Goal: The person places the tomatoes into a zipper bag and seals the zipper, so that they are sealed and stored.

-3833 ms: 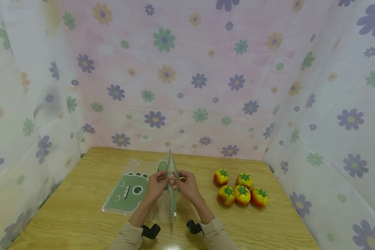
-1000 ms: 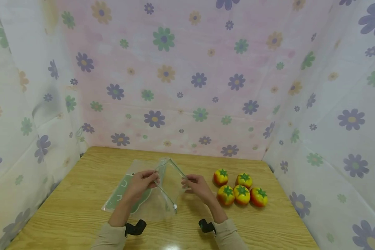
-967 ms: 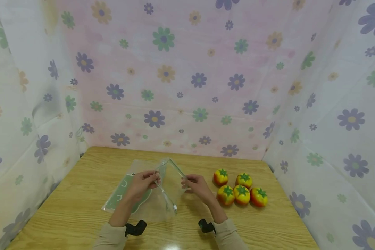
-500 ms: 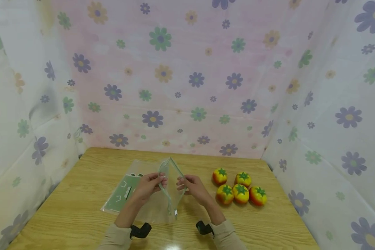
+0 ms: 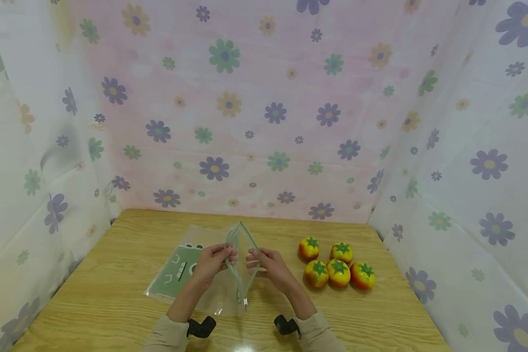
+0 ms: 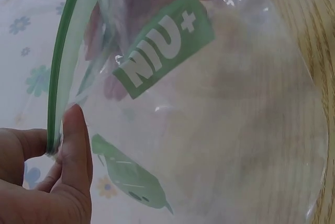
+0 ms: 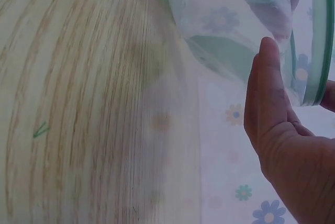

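Note:
A clear zip bag (image 5: 215, 293) with a green monster print (image 5: 173, 274) lies partly on the table, its green-edged mouth raised between my hands. My left hand (image 5: 211, 266) pinches the near-left rim; in the left wrist view its fingers (image 6: 76, 145) and thumb hold the green zip strip (image 6: 55, 88), near a green "NIU+" label (image 6: 165, 46). My right hand (image 5: 273, 268) pinches the opposite rim, and in the right wrist view the strip (image 7: 319, 41) passes between its fingers and thumb. The mouth gapes in a narrow diamond. A white slider (image 5: 245, 301) sits at its near corner.
Several shiny yellow-red round fruits with green leafy tops, like tomatoes or persimmons (image 5: 339, 273), stand to the right of my right hand. The wooden table (image 5: 114, 254) is enclosed by flowered cloth walls (image 5: 255, 98). Black wrist mounts (image 5: 201, 326) sit at both cuffs.
From pressed nearly together at first, the bag's mouth was spread wide a second ago. Since then my hands have drawn closer and the gap has narrowed. The fruits have stayed put.

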Demonstrator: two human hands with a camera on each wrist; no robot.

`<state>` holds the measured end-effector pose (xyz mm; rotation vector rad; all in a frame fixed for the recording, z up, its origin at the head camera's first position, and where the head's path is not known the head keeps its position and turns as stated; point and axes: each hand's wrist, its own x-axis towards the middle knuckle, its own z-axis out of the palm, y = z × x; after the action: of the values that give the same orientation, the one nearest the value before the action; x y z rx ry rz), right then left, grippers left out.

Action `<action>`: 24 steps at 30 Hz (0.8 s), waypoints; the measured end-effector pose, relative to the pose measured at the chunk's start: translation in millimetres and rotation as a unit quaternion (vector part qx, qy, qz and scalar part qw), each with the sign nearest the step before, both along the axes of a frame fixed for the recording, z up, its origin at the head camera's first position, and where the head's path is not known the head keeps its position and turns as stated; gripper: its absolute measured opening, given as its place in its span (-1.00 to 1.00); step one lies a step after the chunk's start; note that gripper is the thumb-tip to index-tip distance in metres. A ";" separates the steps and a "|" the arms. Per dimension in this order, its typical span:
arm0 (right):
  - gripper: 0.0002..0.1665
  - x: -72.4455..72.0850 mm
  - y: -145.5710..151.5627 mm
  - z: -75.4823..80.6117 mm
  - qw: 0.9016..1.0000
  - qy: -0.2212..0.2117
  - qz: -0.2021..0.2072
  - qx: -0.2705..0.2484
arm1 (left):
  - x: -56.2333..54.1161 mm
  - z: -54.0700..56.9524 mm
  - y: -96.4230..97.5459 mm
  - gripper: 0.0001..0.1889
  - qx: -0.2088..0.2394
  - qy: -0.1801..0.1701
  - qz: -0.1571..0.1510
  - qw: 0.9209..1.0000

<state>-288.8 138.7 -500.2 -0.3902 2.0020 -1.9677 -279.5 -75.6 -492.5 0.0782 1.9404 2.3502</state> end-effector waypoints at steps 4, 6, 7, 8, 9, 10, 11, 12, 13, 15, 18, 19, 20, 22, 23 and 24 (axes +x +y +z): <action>-0.31 0.3 0.3 -0.3 1.000 -0.009 -0.007 0.008 | -1.2 -2.3 1.8 -0.67 -0.003 0.004 0.011 1.000; -0.28 1.2 1.0 0.4 1.000 -0.013 -0.014 0.008 | -1.8 -3.2 2.3 -0.67 -0.005 0.005 0.014 1.000; -0.27 1.8 1.6 0.6 1.000 -0.016 -0.019 0.008 | -1.9 -3.7 2.6 -0.67 -0.006 0.006 0.015 1.000; -0.27 2.6 2.4 1.0 1.000 -0.017 -0.024 0.007 | -1.9 -3.7 2.8 -0.66 -0.007 0.006 0.015 1.000; -0.27 3.7 3.2 1.2 0.999 -0.018 -0.030 0.007 | -1.5 -3.7 2.8 -0.66 -0.007 0.006 0.015 1.000; -0.27 4.9 4.5 1.0 0.999 -0.014 -0.034 0.009 | -1.1 -3.6 3.1 -0.66 -0.006 0.006 0.015 1.000; -0.28 6.0 5.7 1.2 0.999 -0.009 -0.042 0.009 | -0.5 -3.4 3.3 -0.65 -0.006 0.007 0.015 1.000; -0.29 7.1 7.1 1.1 0.999 -0.003 -0.052 0.009 | 0.0 -3.0 3.4 -0.65 -0.003 0.006 0.014 1.000; -0.30 8.2 8.6 1.0 0.998 0.002 -0.065 0.006 | 0.7 -2.8 3.3 -0.65 -0.003 0.007 0.014 1.000; -0.32 9.2 12.2 0.5 0.995 0.018 -0.095 -0.003 | 1.7 -2.4 3.0 -0.65 0.000 0.006 0.014 1.000; -0.41 9.3 19.8 0.6 0.989 0.033 -0.145 -0.025 | 2.2 -2.2 2.4 -0.66 0.003 0.006 0.015 1.000; -0.45 8.9 23.0 0.8 0.986 0.036 -0.160 -0.030 | 2.2 -2.2 2.1 -0.66 0.004 0.005 0.016 1.000; -0.49 8.8 26.6 1.5 0.984 0.038 -0.173 -0.031 | 2.0 -2.4 1.8 -0.66 0.007 0.005 0.015 1.000; -0.56 8.5 34.9 3.3 0.980 0.039 -0.193 -0.034 | 1.9 -2.7 1.3 -0.65 0.011 0.006 0.014 1.000; -0.59 8.2 39.3 5.0 0.978 0.037 -0.203 -0.037 | 1.7 -3.2 1.1 -0.65 0.013 0.006 0.014 1.000; -0.60 8.1 44.0 7.0 0.976 0.037 -0.212 -0.034 | 1.4 -3.6 1.1 -0.65 0.015 0.006 0.014 1.000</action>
<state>-280.7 182.7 -493.2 -0.0492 2.2128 -2.3032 -278.0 -74.5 -496.1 0.0669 1.9229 2.4030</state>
